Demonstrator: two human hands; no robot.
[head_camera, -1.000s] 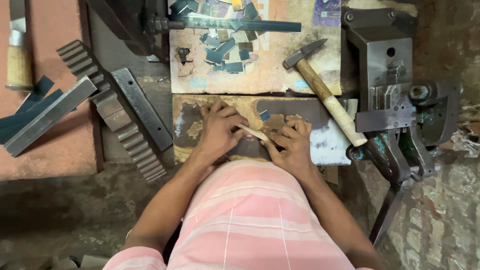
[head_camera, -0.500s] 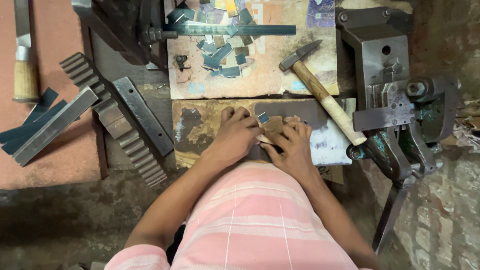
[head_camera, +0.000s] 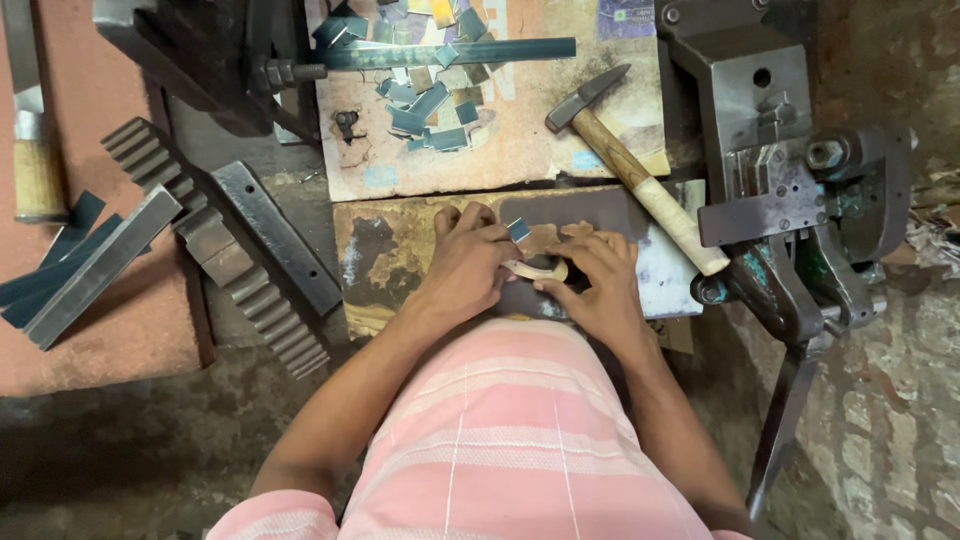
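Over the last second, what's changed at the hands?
Very little. Both hands stay together on the dark plate; the left hand now shows a small metal piece at its fingers, and the right hand stays by the pale curved strip. The hammer and toothed rack haven't moved.

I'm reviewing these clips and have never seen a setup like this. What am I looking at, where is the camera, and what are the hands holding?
The one view comes from a camera on the person's head, looking down over a pink striped shirt. Both bare hands meet on a worn board. The left hand pinches a small blue-grey metal piece; the right hand holds a pale curved strip beside it. Above lie a wooden-handled hammer, a scatter of small metal offcuts and a long flat bar. A toothed rack lies left; a hand-lever press stands right.
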